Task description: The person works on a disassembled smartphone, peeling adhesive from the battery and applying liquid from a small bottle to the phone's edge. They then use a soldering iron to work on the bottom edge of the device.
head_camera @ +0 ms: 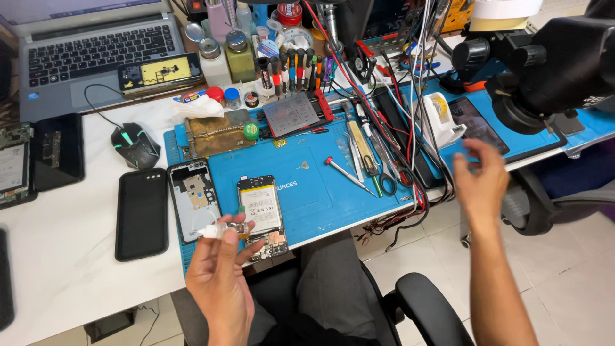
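Small clear plastic dropper bottle with amber liquid (pixel 224 229) sits pinched in my left hand (pixel 221 275), between thumb and fingertips, just above the lower end of the opened phone with exposed white battery (pixel 261 214). I judge it light, smooth, slightly squeezable; best held at mid-body, as it is. Left to right I count one black mouse (pixel 136 146), one black phone case (pixel 142 213), one grey rear phone housing (pixel 194 198), one red-capped screwdriver (pixel 349 175) on the blue work mat (pixel 314 192). My right hand (pixel 480 182) hovers spread and empty, motion-blurred, off the desk edge.
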